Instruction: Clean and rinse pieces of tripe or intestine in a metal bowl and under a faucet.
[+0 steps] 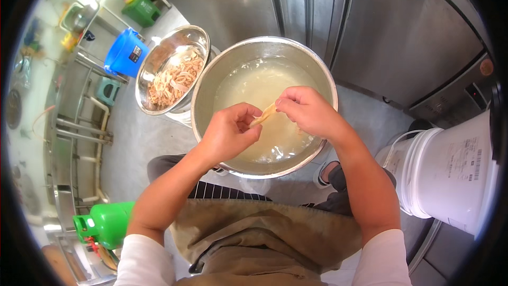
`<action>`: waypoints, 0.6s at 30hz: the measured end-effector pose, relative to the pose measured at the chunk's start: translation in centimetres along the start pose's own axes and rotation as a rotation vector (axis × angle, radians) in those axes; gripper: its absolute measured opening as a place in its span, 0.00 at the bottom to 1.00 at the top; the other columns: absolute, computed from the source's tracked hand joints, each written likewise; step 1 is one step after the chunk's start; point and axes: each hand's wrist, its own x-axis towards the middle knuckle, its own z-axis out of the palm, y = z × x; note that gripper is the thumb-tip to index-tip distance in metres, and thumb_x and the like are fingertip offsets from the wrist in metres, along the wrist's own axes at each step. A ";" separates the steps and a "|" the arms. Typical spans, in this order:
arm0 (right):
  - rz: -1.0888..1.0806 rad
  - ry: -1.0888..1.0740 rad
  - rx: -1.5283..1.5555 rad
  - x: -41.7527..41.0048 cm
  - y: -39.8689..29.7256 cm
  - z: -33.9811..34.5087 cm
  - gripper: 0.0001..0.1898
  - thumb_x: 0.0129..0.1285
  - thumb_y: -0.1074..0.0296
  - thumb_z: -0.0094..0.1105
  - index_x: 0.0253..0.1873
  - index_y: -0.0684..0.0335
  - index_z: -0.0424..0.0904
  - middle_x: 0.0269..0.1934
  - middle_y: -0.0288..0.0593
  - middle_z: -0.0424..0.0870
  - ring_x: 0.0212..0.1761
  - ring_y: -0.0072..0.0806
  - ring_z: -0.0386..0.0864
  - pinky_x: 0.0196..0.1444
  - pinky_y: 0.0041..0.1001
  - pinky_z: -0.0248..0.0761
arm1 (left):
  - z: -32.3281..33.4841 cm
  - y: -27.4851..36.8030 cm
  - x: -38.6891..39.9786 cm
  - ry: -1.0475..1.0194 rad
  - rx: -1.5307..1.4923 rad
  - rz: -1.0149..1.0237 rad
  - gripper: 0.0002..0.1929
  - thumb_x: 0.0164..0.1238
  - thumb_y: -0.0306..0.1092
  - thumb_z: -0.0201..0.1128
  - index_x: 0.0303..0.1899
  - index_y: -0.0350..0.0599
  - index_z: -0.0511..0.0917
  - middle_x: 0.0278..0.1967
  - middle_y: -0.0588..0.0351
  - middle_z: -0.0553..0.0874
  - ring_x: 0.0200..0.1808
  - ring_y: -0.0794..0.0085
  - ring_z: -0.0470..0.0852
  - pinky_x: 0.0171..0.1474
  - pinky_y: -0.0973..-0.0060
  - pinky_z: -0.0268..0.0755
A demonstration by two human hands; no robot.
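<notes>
Between my two hands a pale tan strip of food [265,115], perhaps offal or meat, is stretched above cloudy water. My left hand [232,128] pinches its lower end between thumb and fingers. At the upper end, my right hand [304,110] grips it with thumb and forefinger. Both hands are over a large round steel pot [203,99] that holds the yellowish water [254,87]. Against the pot's left side, a tilted steel bowl [174,43] contains a heap of similar tan strips [174,81]. Something small and pale shows in the water below my right hand.
Steel cabinet doors [381,24] stand behind the pot. To the right are stacked white plastic buckets [448,171]. On the left are a blue bucket [126,53], a teal stool [108,90], a green bin [142,10] and a green gas cylinder [111,222] near a steel-legged counter [63,159].
</notes>
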 end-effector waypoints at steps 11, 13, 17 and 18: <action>-0.448 -0.095 -0.256 -0.5 2.5 1.3 0.11 0.60 0.66 0.57 0.39 0.68 0.82 0.33 0.50 0.84 0.39 0.38 0.83 0.44 0.34 0.72 | -3.4 5.5 2.6 -0.344 0.197 -0.317 0.16 0.69 0.37 0.56 0.32 0.30 0.81 0.19 0.56 0.80 0.18 0.75 0.79 0.24 0.78 0.71; -0.384 -0.160 -0.138 -0.1 1.2 2.1 0.11 0.60 0.66 0.59 0.39 0.69 0.82 0.33 0.48 0.84 0.39 0.35 0.82 0.44 0.32 0.72 | -3.8 5.7 3.1 -0.457 0.307 -0.282 0.17 0.70 0.39 0.57 0.30 0.31 0.80 0.18 0.57 0.78 0.18 0.76 0.79 0.24 0.77 0.71; -0.132 -0.304 0.007 0.2 -0.5 1.9 0.11 0.62 0.65 0.61 0.38 0.69 0.82 0.31 0.42 0.84 0.35 0.24 0.80 0.40 0.26 0.71 | -5.0 6.5 3.3 -0.542 0.325 -0.286 0.17 0.70 0.39 0.58 0.30 0.32 0.80 0.20 0.57 0.80 0.20 0.76 0.80 0.25 0.78 0.72; -0.137 -0.307 0.008 0.2 -0.7 1.7 0.11 0.62 0.65 0.61 0.38 0.69 0.82 0.31 0.42 0.84 0.35 0.24 0.80 0.40 0.26 0.71 | -5.4 7.0 3.3 -0.557 0.329 -0.271 0.16 0.70 0.39 0.59 0.29 0.33 0.80 0.21 0.57 0.80 0.21 0.76 0.81 0.26 0.78 0.73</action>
